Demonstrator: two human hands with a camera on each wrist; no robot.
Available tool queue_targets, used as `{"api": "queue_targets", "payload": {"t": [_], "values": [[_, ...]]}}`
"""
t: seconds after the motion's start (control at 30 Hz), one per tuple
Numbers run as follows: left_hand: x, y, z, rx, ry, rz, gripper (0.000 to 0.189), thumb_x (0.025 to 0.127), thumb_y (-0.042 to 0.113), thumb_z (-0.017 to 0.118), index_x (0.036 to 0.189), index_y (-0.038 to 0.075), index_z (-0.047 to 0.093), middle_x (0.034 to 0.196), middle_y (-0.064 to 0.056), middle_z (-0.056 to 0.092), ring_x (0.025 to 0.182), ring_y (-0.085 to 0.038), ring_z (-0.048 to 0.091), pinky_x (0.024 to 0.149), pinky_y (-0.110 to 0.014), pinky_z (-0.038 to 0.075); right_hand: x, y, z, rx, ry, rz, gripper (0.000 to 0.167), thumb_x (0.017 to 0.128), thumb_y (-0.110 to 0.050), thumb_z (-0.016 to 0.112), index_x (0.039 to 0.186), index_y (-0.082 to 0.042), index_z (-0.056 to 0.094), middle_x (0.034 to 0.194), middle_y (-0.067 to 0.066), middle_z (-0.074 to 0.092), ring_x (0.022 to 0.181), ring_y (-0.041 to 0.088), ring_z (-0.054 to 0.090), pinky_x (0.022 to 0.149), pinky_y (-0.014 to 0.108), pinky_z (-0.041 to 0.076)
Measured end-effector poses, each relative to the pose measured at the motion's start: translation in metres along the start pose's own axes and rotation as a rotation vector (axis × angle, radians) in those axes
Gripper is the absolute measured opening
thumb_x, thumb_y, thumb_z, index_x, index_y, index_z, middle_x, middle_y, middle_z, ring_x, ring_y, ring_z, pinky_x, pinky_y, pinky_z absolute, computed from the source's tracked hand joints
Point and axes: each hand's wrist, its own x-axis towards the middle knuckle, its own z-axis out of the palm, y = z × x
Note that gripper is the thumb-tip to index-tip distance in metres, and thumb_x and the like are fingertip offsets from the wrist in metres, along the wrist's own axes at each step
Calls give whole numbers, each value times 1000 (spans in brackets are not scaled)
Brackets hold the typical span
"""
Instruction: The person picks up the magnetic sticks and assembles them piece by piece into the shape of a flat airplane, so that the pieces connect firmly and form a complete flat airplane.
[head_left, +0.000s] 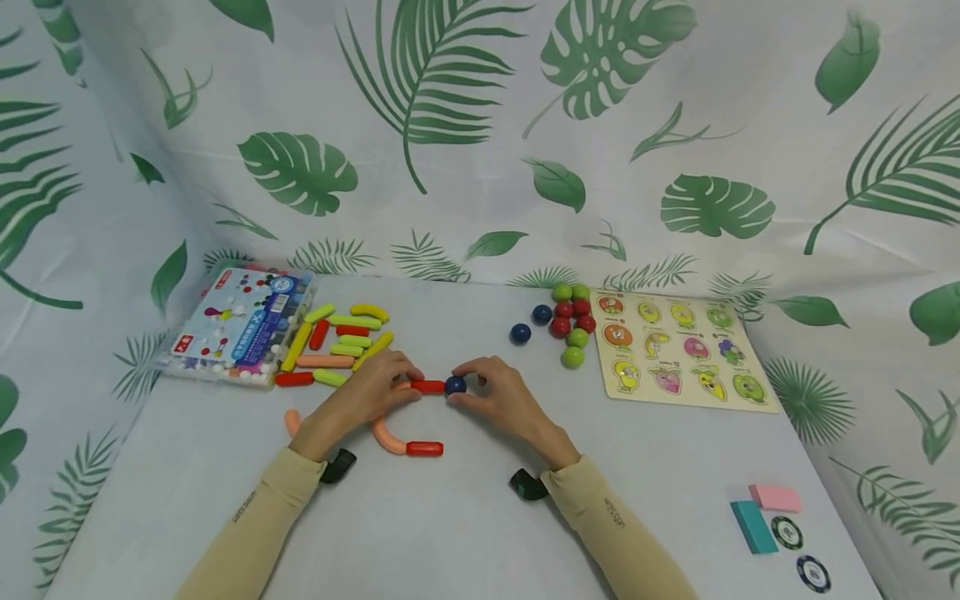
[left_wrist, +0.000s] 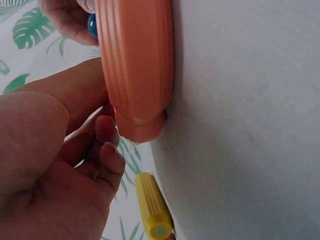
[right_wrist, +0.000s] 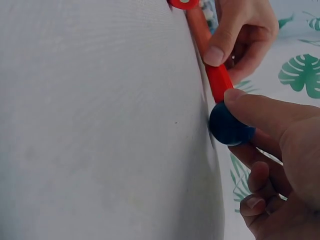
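Observation:
In the head view my right hand [head_left: 498, 396] pinches a dark blue ball [head_left: 455, 385] between thumb and fingers. The ball meets the end of a short red stick [head_left: 429, 387]. My left hand [head_left: 375, 387] grips that stick where it joins a curved orange piece [head_left: 388, 440], with its thumb on the near side. The curve's other end carries a second red stick [head_left: 425, 448] lying on the table. In the right wrist view the blue ball [right_wrist: 230, 125] sits under my right thumb. Ribbed sides of the orange piece [left_wrist: 137, 60] fill the middle of the left wrist view.
Several yellow, green, red and orange sticks [head_left: 324, 362] lie left, beside a boxed set [head_left: 240, 321]. Another orange piece [head_left: 292, 422] is near my left wrist. At the back right are loose balls [head_left: 560, 327] and a fruit picture board [head_left: 686, 400]. Blocks [head_left: 753, 527] and round chips [head_left: 813, 573] lie front right.

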Motion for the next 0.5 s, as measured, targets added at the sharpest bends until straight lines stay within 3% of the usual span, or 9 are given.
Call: {"api": "queue_targets", "payload": {"t": [0.27,0.5], "values": [[-2,-1,-1,-2,0,-24,22,87,19,81,106,9,77,104,-4,72,92,-18,58,80,-32,52,-4,3,-13,32,36,49,41,87,-34,81,121,-14,72,114,0,71,95,16,56,79,30,48],[-14,2,-8,-79,37,-53,17,89,17,79,104,11,77,102,-3,69,94,-18,60,84,-37,56,-4,28,-43,80,288,212,37,92,-32,77,122,-11,71,114,10,69,95,20,54,77,29,43]]}}
